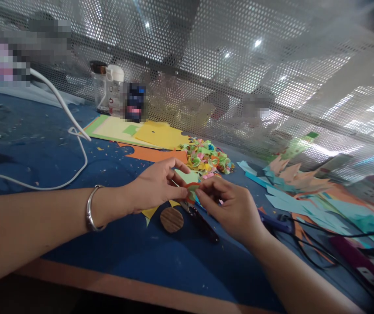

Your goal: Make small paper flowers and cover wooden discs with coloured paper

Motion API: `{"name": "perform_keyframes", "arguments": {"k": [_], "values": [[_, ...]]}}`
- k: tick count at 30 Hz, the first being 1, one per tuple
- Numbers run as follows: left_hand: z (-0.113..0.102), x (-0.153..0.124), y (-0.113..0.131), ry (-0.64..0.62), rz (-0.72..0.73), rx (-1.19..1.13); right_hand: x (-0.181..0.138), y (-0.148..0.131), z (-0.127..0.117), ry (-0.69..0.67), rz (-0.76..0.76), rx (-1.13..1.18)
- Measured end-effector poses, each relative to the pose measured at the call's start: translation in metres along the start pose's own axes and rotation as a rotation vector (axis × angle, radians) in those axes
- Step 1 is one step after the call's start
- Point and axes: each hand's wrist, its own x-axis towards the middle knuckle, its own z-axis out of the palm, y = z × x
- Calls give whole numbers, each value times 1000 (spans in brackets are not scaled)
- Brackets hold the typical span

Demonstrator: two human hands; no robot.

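Left hand (pixel 156 185): fingers bent, little open, holding orange-green paper (pixel 192 188) | right hand (pixel 234 207): fingertips almost together, pinching same paper | disc (pixel 171 219): on table (pixel 134 253), near left hand

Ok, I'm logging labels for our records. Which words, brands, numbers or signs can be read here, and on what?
No text can be read in this picture.
White-capped bottle: small printed marks, one reddish, too small to read.
Dark object beside it: pixelated, nothing legible.
Purple bar at the right: too blurred to tell any lettering.
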Motion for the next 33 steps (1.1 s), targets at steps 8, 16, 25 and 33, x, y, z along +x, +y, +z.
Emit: {"name": "perform_keyframes", "arguments": {"k": [8,16,25,33], "values": [[8,1,1,88,-45,-127,2,-3,2,22,-14,-11],[5,1,3,97,132,54,1,1,6,29,21,33],[11,0,5,149,-177,-255,2,3,8,30,29,37],[15,0,6,252,-180,-339,1,4,7,70,-116,-166]]}}
